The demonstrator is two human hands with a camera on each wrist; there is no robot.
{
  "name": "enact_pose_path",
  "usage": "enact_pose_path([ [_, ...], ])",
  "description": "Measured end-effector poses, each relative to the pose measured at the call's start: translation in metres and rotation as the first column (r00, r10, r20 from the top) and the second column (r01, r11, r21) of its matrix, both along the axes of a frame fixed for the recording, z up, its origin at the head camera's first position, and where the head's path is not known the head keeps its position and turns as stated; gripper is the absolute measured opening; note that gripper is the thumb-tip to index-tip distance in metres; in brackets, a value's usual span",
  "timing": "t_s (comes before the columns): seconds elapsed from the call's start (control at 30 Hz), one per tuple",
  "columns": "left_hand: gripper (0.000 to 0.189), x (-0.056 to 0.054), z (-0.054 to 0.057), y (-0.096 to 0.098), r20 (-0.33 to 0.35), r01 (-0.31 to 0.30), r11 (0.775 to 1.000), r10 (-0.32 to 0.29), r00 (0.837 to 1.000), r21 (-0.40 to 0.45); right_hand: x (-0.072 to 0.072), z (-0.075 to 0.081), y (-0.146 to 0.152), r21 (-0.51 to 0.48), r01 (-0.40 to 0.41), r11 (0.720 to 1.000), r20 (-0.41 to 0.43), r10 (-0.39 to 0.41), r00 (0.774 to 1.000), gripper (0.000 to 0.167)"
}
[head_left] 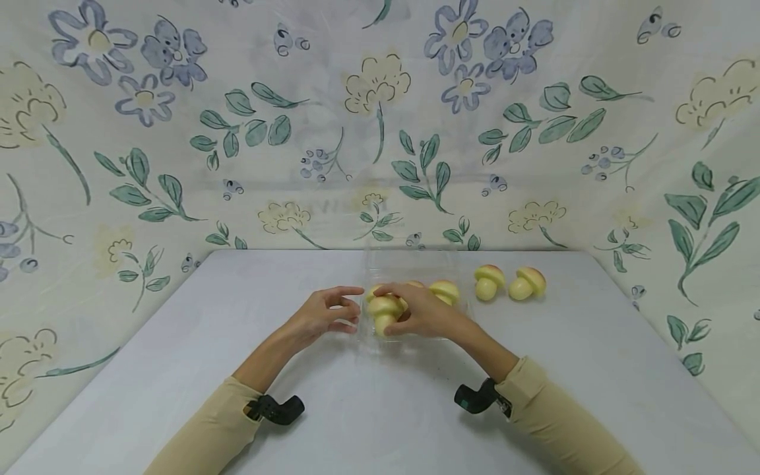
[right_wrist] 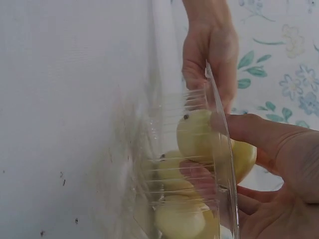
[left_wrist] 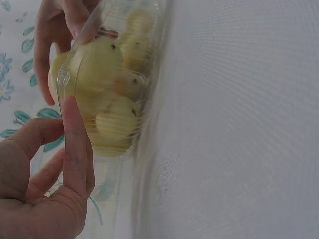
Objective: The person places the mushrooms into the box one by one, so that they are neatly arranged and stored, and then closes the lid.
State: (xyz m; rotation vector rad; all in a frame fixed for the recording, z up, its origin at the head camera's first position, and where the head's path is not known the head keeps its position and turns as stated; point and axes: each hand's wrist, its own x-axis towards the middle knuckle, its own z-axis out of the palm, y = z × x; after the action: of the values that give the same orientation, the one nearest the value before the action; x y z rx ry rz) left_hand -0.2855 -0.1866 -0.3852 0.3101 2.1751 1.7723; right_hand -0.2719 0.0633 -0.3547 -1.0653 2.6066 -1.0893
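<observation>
In the head view, my right hand reaches over a clear plastic box and grips a yellow mushroom-shaped piece with a reddish-topped cap, thumb and fingers on either side of it. In the right wrist view, the thumb and fingers of that hand show around the held piece, partly through the clear wall. My left hand is at the box's left side, fingers loosely extended and fingertips right at its rim, as in the left wrist view. Other mushroom pieces lie inside the box, partly hidden by the right hand.
Two more mushroom pieces stand on the white table right of the box, one upright and one tilted. The box's clear lid is raised at the back. A flowered cloth hangs behind the table.
</observation>
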Motion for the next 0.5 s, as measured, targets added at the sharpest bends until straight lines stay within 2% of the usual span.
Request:
enact_pose_path([
  [0.23,0.053,0.0002,0.0005,-0.0001,0.003,0.003,1.000,-0.004,1.000,0.009,0.0012,0.0018,-0.0002,-0.006,-0.035,0.999,-0.031,0.035,0.999,0.063],
  [0.5,0.051,0.0020,0.0007,0.0000,0.001,0.006,1.000,-0.006,1.000,0.019,-0.0001,-0.0037,-0.0023,0.041,0.008,0.999,-0.004,-0.007,1.000,0.060],
])
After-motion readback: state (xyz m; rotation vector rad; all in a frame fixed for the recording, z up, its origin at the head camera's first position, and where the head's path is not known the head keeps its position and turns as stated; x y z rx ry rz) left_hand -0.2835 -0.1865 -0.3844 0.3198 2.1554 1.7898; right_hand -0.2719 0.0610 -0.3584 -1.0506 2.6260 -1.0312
